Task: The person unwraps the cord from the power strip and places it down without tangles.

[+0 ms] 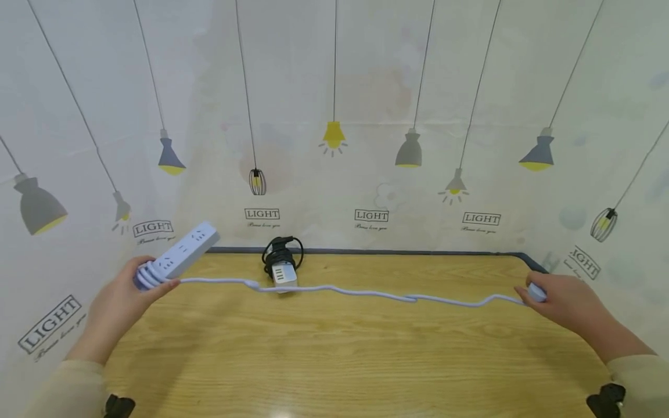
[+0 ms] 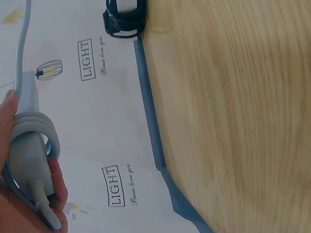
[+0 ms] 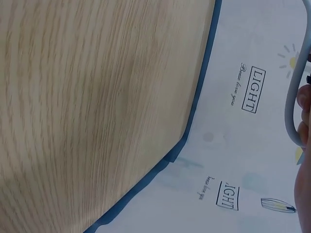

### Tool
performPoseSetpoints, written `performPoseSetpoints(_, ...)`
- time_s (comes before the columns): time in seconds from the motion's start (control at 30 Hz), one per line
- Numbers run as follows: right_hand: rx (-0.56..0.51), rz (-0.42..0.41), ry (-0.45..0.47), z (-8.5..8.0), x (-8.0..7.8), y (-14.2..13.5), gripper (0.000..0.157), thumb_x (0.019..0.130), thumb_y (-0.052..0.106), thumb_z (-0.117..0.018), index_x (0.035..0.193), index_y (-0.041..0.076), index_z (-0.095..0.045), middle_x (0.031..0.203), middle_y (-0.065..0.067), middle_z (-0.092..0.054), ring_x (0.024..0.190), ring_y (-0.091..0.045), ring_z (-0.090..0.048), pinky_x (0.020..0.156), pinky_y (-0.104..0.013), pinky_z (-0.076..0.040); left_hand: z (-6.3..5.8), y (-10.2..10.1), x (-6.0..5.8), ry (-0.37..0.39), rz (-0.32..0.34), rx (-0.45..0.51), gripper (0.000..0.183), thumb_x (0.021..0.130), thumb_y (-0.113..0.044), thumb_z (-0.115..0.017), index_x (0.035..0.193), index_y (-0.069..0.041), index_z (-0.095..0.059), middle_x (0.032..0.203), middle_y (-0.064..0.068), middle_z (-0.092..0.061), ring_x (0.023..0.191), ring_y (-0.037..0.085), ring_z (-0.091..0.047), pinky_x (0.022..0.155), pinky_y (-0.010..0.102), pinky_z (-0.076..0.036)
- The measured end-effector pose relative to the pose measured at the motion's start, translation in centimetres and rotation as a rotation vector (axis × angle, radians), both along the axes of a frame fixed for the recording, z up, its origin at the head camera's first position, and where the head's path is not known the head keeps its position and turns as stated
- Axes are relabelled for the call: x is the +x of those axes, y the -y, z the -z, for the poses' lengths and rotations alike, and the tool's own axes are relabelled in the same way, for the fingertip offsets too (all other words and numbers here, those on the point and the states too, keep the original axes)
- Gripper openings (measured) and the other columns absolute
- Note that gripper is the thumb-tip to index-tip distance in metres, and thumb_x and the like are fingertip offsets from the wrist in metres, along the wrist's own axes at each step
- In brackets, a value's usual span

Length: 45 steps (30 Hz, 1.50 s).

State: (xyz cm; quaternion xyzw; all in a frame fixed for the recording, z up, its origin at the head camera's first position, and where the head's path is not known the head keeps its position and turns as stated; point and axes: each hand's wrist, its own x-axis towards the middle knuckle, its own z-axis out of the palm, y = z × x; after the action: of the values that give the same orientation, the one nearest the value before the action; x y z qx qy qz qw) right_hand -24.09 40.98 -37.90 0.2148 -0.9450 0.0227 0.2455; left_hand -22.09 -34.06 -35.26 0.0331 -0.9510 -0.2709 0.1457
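Note:
A white power strip (image 1: 184, 251) is gripped at its near end by my left hand (image 1: 122, 293), raised over the left side of the table. Several loops of its white cord (image 2: 34, 125) wrap round that end, under my fingers. From there the cord (image 1: 366, 292) stretches across to the right, slightly wavy, above the table. My right hand (image 1: 561, 299) holds the cord's white plug end (image 1: 536, 292) at the far right. In the right wrist view, a bend of the cord (image 3: 291, 104) hangs beside my curled fingers; the plug's prongs are mostly out of frame.
A white charger block (image 1: 284, 276) with a black cable (image 1: 280, 253) wound at its top stands at the table's back, behind the stretched cord. The wooden table (image 1: 334, 360) ends at a dark edge strip (image 1: 392, 252). A lamp-printed sheet (image 1: 313, 69) rises around its back and sides.

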Motion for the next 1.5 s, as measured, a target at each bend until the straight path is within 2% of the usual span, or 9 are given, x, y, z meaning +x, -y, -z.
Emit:
performPoseSetpoints(0.2,-0.011,0.052,0.042,-0.4,0.2,-1.1,0.026,0.089,0.027,-0.07,0.075,0.02,-0.05,0.054,0.011,-0.032,0.048,-0.006,-0.03,0.046,-0.027,-0.028,0.2,1.4,0.3,-0.011,-0.042,-0.005,0.09,0.085,-0.057,-0.068,0.144,0.002,-0.033,0.12,0.032,-0.052,0.084,0.037,-0.055,0.054,0.032,-0.039)
performPoseSetpoints(0.4,0.013,0.11,0.042,-0.1,0.7,-2.6,0.031,0.094,0.029,-0.064,0.073,0.018,-0.044,0.054,0.008,-0.031,0.046,-0.008,-0.029,0.046,-0.028,-0.027,0.4,3.0,0.8,0.036,-0.119,0.027,0.097,0.085,-0.063,-0.062,0.146,0.004,-0.029,0.125,0.033,-0.048,0.089,0.04,-0.052,0.057,0.034,-0.038)
performPoseSetpoints(0.6,0.023,0.14,0.035,0.1,0.9,-3.2,0.03,0.094,0.029,-0.063,0.074,0.017,-0.044,0.054,0.008,-0.032,0.045,-0.009,-0.03,0.045,-0.028,-0.027,0.6,3.8,1.2,0.014,-0.161,-0.007,0.096,0.086,-0.062,-0.062,0.145,0.007,-0.029,0.128,0.038,-0.045,0.096,0.049,-0.051,0.069,0.053,-0.04)
performPoseSetpoints(0.7,0.025,0.137,0.067,0.0,0.8,-2.8,0.031,0.095,0.031,-0.062,0.074,0.017,-0.044,0.055,0.008,-0.032,0.046,-0.009,-0.031,0.045,-0.028,-0.027,0.6,3.7,1.5,0.01,-0.171,-0.014,0.095,0.086,-0.061,-0.063,0.144,0.007,-0.03,0.127,0.038,-0.046,0.095,0.05,-0.052,0.069,0.053,-0.04)
performPoseSetpoints(0.97,-0.01,0.107,0.097,-0.7,0.5,-0.9,0.024,0.092,0.032,-0.067,0.079,0.017,-0.053,0.054,0.01,-0.035,0.047,-0.007,-0.033,0.044,-0.028,-0.029,-0.6,2.0,2.1,0.051,-0.16,-0.01,0.101,0.083,-0.067,-0.062,0.148,0.002,-0.026,0.125,0.036,-0.047,0.086,0.043,-0.053,0.057,0.037,-0.037)
performPoseSetpoints(1.13,-0.091,0.176,0.247,-1.1,-0.2,0.5,0.036,0.094,0.045,-0.061,0.092,0.009,-0.06,0.057,0.006,-0.045,0.05,-0.012,-0.04,0.046,-0.031,-0.033,-1.2,0.1,2.2,-0.02,-0.093,-0.036,0.095,0.083,-0.063,-0.066,0.146,-0.001,-0.032,0.115,0.034,-0.054,0.075,0.037,-0.055,0.051,0.033,-0.037)
performPoseSetpoints(1.3,-0.219,0.226,0.391,-1.4,-1.3,1.8,0.061,0.093,0.053,-0.058,0.116,-0.003,-0.055,0.083,-0.011,-0.062,0.065,-0.021,-0.054,0.053,-0.036,-0.042,-1.1,-2.0,2.1,-0.075,-0.042,-0.025,0.088,0.081,-0.058,-0.071,0.142,-0.003,-0.038,0.11,0.031,-0.058,0.073,0.033,-0.056,0.05,0.033,-0.037)
performPoseSetpoints(1.4,-0.34,0.228,0.456,-1.5,-2.0,2.3,0.061,0.097,0.045,-0.053,0.128,-0.007,-0.045,0.105,-0.024,-0.06,0.08,-0.029,-0.058,0.059,-0.037,-0.045,-1.2,-3.1,1.9,-0.09,-0.017,-0.032,0.087,0.081,-0.057,-0.072,0.141,-0.004,-0.039,0.11,0.03,-0.059,0.073,0.032,-0.056,0.052,0.032,-0.037)
performPoseSetpoints(1.5,-0.464,0.217,0.497,-1.6,-2.6,2.9,0.054,0.1,0.031,-0.045,0.133,-0.01,-0.037,0.117,-0.032,-0.053,0.091,-0.035,-0.057,0.062,-0.037,-0.045,-1.5,-4.2,1.7,-0.089,-0.003,-0.061,0.089,0.08,-0.059,-0.071,0.142,-0.004,-0.039,0.109,0.03,-0.06,0.072,0.03,-0.056,0.051,0.032,-0.036)
